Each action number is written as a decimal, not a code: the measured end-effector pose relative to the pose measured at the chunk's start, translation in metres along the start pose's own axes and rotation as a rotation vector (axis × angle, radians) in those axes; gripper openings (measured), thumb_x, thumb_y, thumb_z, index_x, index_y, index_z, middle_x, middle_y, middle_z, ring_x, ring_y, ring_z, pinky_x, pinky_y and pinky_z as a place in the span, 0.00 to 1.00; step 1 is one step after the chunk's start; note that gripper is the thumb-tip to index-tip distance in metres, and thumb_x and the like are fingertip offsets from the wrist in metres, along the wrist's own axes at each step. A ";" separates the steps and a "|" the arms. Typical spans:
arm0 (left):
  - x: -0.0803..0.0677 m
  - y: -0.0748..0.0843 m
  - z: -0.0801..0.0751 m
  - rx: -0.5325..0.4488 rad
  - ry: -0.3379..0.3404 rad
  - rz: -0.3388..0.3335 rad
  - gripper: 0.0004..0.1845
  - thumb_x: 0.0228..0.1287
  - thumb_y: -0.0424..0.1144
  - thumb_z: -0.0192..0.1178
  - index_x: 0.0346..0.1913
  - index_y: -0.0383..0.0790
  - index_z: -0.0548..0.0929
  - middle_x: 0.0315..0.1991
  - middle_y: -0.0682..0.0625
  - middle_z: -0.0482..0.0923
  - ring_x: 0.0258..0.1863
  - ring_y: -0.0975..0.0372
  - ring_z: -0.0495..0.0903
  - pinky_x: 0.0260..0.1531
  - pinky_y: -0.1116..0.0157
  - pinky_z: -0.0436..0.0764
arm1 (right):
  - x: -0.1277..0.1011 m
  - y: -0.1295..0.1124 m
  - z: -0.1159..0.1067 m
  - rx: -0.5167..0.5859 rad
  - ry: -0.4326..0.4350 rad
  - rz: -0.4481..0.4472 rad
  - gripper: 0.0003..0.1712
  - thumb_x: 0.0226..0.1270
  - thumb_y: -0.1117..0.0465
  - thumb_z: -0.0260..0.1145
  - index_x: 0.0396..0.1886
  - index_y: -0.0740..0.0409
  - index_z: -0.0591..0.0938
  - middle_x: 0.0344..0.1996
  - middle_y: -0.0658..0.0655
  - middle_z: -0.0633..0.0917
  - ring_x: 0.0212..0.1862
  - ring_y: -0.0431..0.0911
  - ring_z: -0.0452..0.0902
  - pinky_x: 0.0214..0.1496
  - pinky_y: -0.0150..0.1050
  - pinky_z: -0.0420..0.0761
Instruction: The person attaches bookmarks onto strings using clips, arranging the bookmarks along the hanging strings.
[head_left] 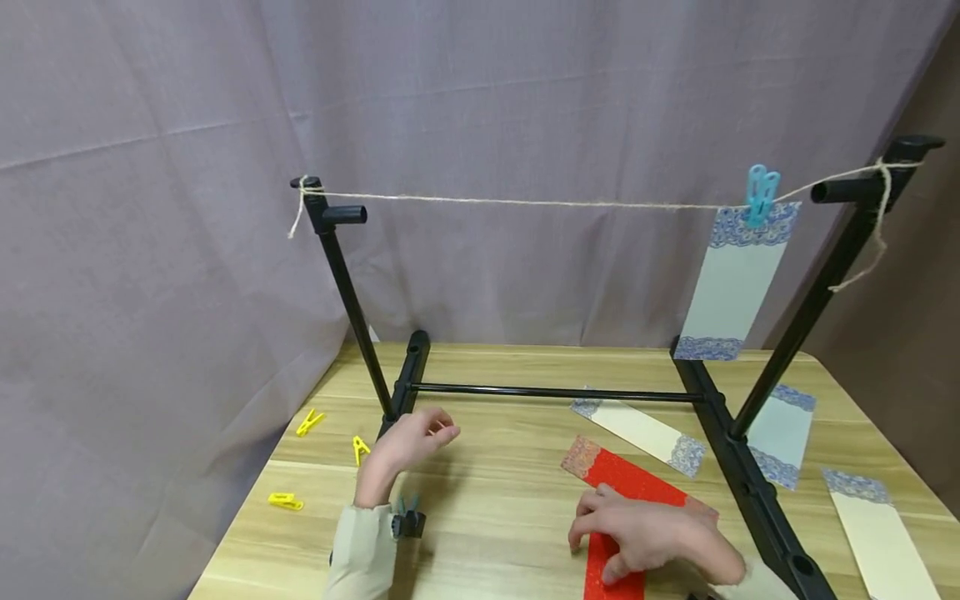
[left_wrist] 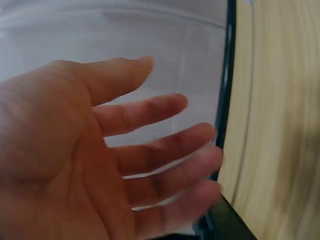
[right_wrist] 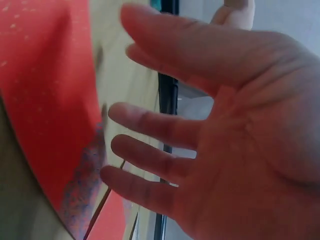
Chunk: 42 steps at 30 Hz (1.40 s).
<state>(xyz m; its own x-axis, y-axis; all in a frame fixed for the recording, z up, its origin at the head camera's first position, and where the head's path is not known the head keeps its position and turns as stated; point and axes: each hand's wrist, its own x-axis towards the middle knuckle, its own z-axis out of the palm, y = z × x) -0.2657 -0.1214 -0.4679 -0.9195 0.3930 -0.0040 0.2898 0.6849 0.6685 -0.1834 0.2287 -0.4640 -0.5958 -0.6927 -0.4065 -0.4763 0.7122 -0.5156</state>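
My left hand (head_left: 408, 448) hovers above the table near the rack's left foot, with nothing in it; the left wrist view shows its fingers (left_wrist: 165, 150) spread and loosely bent. My right hand (head_left: 648, 529) is over two red paper strips, one a red strip with patterned ends (head_left: 637, 479), the other a red strip (head_left: 615, 575) below the fingers. In the right wrist view the thumb and fingers (right_wrist: 150, 122) are apart, with red paper (right_wrist: 45, 75) beside the fingertips. Whether they touch the paper, I cannot tell. Nothing is gripped.
A black rack (head_left: 555, 392) carries a string (head_left: 525, 202). A blue clothespin (head_left: 761, 196) holds a pale blue strip (head_left: 731, 287) on it. Yellow clothespins (head_left: 286, 501) lie at left. Pale strips lie around the right foot, including a cream strip (head_left: 645, 431) and another cream strip (head_left: 881, 542).
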 end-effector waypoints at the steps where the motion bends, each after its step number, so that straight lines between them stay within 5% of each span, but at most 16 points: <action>1: -0.001 -0.002 0.001 -0.005 -0.028 -0.014 0.13 0.72 0.51 0.56 0.47 0.46 0.83 0.44 0.46 0.85 0.42 0.56 0.83 0.40 0.57 0.81 | 0.000 0.000 0.002 -0.019 0.000 -0.005 0.19 0.55 0.54 0.75 0.44 0.28 0.80 0.45 0.36 0.72 0.50 0.35 0.61 0.44 0.31 0.72; 6: -0.003 -0.009 0.003 -0.008 -0.115 -0.055 0.12 0.69 0.50 0.59 0.44 0.47 0.82 0.40 0.48 0.84 0.37 0.60 0.81 0.35 0.60 0.79 | -0.001 0.001 0.010 -0.120 0.039 -0.038 0.22 0.50 0.55 0.78 0.42 0.30 0.79 0.43 0.37 0.68 0.47 0.34 0.57 0.41 0.28 0.68; 15: -0.012 -0.010 0.002 0.053 -0.215 -0.072 0.07 0.65 0.43 0.65 0.39 0.43 0.84 0.32 0.53 0.81 0.30 0.63 0.76 0.29 0.65 0.75 | 0.001 -0.001 0.013 -0.269 0.093 0.103 0.26 0.43 0.57 0.81 0.34 0.31 0.74 0.38 0.40 0.64 0.43 0.39 0.56 0.38 0.31 0.63; 23: -0.030 -0.008 0.006 0.197 -0.158 -0.184 0.10 0.60 0.43 0.67 0.41 0.43 0.84 0.31 0.52 0.80 0.30 0.60 0.76 0.30 0.59 0.76 | 0.003 0.002 0.012 -0.242 0.111 0.134 0.23 0.43 0.56 0.81 0.28 0.34 0.73 0.36 0.42 0.64 0.42 0.39 0.56 0.36 0.32 0.62; 31: -0.035 -0.011 0.016 0.338 -0.123 -0.174 0.12 0.51 0.43 0.75 0.35 0.41 0.85 0.33 0.49 0.83 0.32 0.57 0.79 0.35 0.55 0.80 | 0.001 0.006 0.013 -0.243 0.142 0.100 0.22 0.44 0.55 0.81 0.25 0.37 0.72 0.33 0.41 0.64 0.40 0.39 0.56 0.36 0.32 0.60; 42: -0.036 -0.011 0.025 0.312 -0.124 -0.169 0.09 0.47 0.27 0.69 0.29 0.42 0.81 0.28 0.52 0.76 0.26 0.59 0.71 0.28 0.61 0.73 | -0.003 0.007 0.009 -0.186 0.149 0.093 0.19 0.49 0.53 0.78 0.24 0.38 0.72 0.29 0.40 0.66 0.38 0.37 0.56 0.35 0.31 0.61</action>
<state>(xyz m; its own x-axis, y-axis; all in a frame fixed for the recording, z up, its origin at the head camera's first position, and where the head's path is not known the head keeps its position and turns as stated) -0.2293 -0.1278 -0.4941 -0.9277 0.3168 -0.1977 0.2213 0.8929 0.3921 -0.1790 0.2349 -0.4727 -0.7244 -0.6090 -0.3231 -0.5180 0.7901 -0.3278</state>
